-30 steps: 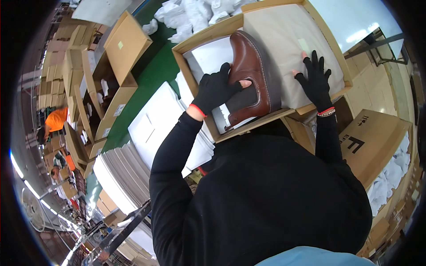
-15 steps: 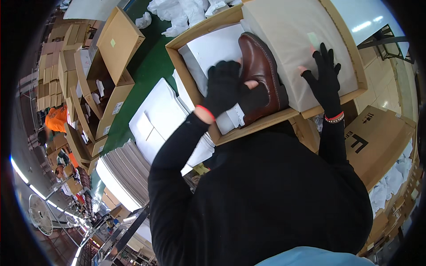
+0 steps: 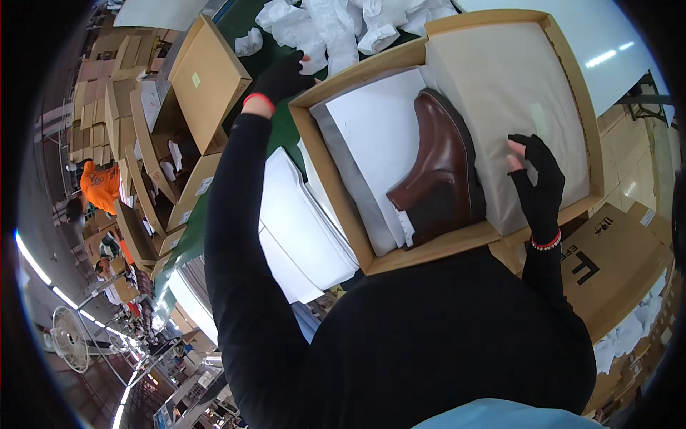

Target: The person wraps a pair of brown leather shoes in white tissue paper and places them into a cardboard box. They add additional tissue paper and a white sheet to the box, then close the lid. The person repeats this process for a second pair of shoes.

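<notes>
A brown leather ankle boot (image 3: 444, 143) with a dark elastic side panel lies on its side in an open cardboard shoe box (image 3: 357, 236). Beneath it are white sheets (image 3: 371, 118) and grey tissue. My left hand (image 3: 282, 77), in a black fingerless glove, is past the box's far left corner with fingers apart, close to crumpled white paper (image 3: 314, 28); no held thing shows in it. Over the beige tissue (image 3: 493, 79) lining the lid side of the box, my right hand (image 3: 539, 175), gloved alike, has its fingers loosely spread and slightly bent. Whether its fingertips touch the tissue I cannot tell.
Left of the box lies a stack of white sheets (image 3: 296, 229) on a green surface (image 3: 277, 129). Several open shoe boxes (image 3: 204, 86) stand farther left. A large printed carton (image 3: 614, 264) is at the right. A person in orange (image 3: 100, 186) is far left.
My left hand has left the boot and moved up and left, beyond the box, toward the crumpled paper. My right hand has shifted down slightly in view, its fingers now more bent.
</notes>
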Action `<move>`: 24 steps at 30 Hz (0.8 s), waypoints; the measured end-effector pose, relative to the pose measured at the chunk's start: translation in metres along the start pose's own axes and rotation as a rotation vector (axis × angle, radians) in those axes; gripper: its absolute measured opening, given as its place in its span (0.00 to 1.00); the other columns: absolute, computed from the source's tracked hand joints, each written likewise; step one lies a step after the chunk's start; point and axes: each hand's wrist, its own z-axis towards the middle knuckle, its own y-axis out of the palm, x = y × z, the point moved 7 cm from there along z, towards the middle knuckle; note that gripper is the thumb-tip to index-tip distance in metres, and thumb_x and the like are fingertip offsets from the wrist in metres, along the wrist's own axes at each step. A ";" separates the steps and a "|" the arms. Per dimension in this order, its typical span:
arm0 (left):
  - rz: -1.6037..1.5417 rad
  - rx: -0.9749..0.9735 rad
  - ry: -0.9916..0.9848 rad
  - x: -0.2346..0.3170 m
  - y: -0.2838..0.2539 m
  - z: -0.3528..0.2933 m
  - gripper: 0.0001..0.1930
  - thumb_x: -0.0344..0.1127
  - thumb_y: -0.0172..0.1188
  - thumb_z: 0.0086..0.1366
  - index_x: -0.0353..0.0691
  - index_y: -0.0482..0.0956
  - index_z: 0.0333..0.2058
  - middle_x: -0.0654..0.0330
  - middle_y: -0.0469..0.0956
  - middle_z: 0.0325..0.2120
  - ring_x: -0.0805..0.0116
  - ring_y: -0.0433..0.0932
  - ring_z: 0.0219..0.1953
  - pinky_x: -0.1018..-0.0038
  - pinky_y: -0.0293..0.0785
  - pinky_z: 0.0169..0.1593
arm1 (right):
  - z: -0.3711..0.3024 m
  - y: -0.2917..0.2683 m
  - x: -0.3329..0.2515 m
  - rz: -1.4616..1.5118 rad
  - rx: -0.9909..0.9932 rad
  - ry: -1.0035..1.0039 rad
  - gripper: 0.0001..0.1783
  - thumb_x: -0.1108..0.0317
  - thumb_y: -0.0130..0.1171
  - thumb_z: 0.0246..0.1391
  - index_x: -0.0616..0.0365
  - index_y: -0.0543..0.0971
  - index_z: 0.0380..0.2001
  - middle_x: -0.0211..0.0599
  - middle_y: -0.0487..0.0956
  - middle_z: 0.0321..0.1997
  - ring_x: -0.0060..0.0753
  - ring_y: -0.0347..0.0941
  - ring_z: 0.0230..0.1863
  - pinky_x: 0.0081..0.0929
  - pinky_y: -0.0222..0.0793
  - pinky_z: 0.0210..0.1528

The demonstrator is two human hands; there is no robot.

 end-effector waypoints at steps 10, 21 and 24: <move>0.436 0.141 -0.057 -0.047 0.008 0.012 0.25 0.45 0.65 0.55 0.43 0.76 0.52 0.48 0.80 0.42 0.48 0.79 0.44 0.59 0.74 0.48 | 0.000 0.004 0.007 0.019 -0.022 0.003 0.14 0.81 0.64 0.46 0.57 0.82 0.38 0.37 0.81 0.41 0.39 0.76 0.47 0.36 0.67 0.57; 0.138 -0.128 0.123 0.219 -0.063 -0.252 0.33 0.32 0.74 0.39 0.40 0.77 0.50 0.55 0.80 0.33 0.57 0.80 0.35 0.64 0.75 0.40 | -0.031 0.027 -0.147 0.374 -0.427 -0.385 0.52 0.51 0.74 0.39 0.61 0.62 0.65 0.49 0.63 0.67 0.55 0.51 0.71 0.48 0.46 0.70; 0.051 -0.318 0.363 0.282 -0.040 -0.290 0.26 0.29 0.71 0.41 0.38 0.78 0.44 0.53 0.79 0.32 0.52 0.79 0.36 0.65 0.73 0.42 | -0.058 0.065 -0.186 0.397 -0.519 -0.678 0.48 0.54 0.73 0.33 0.60 0.68 0.59 0.49 0.69 0.58 0.53 0.57 0.66 0.48 0.45 0.69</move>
